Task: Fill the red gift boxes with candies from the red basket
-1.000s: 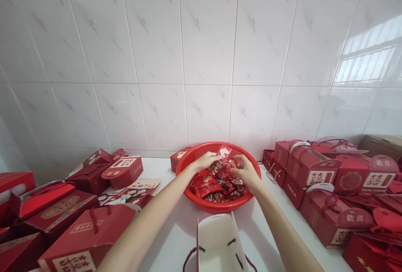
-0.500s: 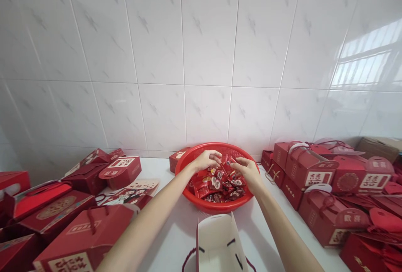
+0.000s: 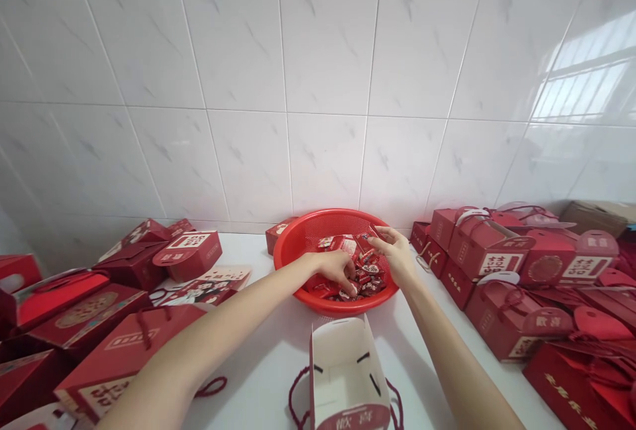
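Observation:
A red plastic basket (image 3: 291,244) with a mesh wall holds a heap of red wrapped candies (image 3: 368,269). My left hand (image 3: 338,268) reaches down into the heap with bent fingers close together; whatever lies between the fingertips is hidden. At the basket's right side, my right hand (image 3: 395,251) pinches a red candy packet (image 3: 366,242) between thumb and fingers, above the other candies. In front of the basket stands an open gift box (image 3: 342,364), white inside and red outside, with dark slits and dark red cord handles on its sides.
Red gift boxes (image 3: 134,344) crowd the left side of the white table (image 3: 258,350). More closed red boxes (image 3: 489,251) with cords are stacked on the right. A small red box (image 3: 278,234) sits behind the basket, near the tiled wall (image 3: 328,165). A brown carton (image 3: 599,221) is at far right.
My left hand has gone down and toward the near side of the basket, into the candies. My right hand stays at the right rim with a packet. The view has tilted downward.

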`<state>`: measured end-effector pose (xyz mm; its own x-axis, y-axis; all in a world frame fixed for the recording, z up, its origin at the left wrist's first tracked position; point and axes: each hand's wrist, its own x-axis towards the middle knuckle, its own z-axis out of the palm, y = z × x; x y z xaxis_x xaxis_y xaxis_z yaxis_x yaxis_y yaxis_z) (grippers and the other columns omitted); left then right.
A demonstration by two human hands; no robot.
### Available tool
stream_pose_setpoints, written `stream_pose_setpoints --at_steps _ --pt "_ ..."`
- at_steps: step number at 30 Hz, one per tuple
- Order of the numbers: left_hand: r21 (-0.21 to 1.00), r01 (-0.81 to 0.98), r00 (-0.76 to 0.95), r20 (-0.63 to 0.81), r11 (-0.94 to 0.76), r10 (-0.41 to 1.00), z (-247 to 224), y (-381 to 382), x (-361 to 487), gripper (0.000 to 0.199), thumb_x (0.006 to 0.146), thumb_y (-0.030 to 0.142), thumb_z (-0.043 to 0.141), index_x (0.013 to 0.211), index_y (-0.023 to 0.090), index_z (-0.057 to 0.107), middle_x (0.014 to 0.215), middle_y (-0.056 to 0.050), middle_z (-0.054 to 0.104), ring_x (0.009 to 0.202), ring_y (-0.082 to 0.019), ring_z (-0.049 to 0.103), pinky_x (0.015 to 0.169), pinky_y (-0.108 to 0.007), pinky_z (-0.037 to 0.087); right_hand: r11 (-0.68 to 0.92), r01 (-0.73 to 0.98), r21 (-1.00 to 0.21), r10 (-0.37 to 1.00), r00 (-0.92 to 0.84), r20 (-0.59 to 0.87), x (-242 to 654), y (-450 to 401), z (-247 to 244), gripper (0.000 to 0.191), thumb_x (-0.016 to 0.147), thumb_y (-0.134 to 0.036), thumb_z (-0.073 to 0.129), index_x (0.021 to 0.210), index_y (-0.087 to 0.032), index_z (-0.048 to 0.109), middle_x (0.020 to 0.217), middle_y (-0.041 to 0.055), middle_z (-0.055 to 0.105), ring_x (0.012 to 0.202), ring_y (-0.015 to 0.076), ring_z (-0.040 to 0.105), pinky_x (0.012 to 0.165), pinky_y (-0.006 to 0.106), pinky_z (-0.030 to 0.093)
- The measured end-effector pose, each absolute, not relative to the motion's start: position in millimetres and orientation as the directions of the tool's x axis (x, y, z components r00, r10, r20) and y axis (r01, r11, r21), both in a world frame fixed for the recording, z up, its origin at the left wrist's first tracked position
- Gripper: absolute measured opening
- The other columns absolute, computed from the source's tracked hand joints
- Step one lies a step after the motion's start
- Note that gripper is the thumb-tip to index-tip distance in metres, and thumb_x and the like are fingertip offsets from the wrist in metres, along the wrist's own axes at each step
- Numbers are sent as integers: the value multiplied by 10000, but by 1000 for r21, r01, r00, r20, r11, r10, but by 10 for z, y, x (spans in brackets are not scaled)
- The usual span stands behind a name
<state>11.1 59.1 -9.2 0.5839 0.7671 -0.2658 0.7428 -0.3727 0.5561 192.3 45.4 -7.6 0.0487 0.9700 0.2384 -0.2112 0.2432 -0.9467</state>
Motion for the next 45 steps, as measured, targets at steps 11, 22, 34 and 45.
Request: stream_pose_setpoints --at_steps 11,22,34,45 --pt "672 561 313 368 -483 876 -47 727 -41 517 776 253 684 1278 197 577 991 -43 683 912 -209 647 848 -341 521 117 -412 -904 990 -28 141 1943 519 -41 207 505 -296 789 631 -211 648 734 11 696 771 183 639 708 289 494" --pt "797 347 334 387 -494 860 -78 709 6 586 803 138 667 1360 199 495 1122 -89 657 1001 -193 681 886 -334 570 9 -356 -934 989 -133 60 1919 510 -38 267 499 -238 822 671 -195 622 751 15 701 728 165 656 679 284 535" --pt "539 622 566 191 -568 802 -82 581 174 253 739 203 680 990 174 696 940 -51 714 860 -222 667 782 -304 519 75 -444 -893 997 19 75 1911 544 -68 267 550 -282 791 727 -213 604 678 -21 672 619 151 629 615 282 510" --pt "322 731 658 -101 -602 746 -236 576 294 642 652 243 752 1287 268 666 1379 -105 589 1072 -321 640 890 -353 498 44 -489 -871 997 -33 69 1941 553 -72 277 520 -272 788 713 -213 598 718 14 682 664 177 626 585 298 500"
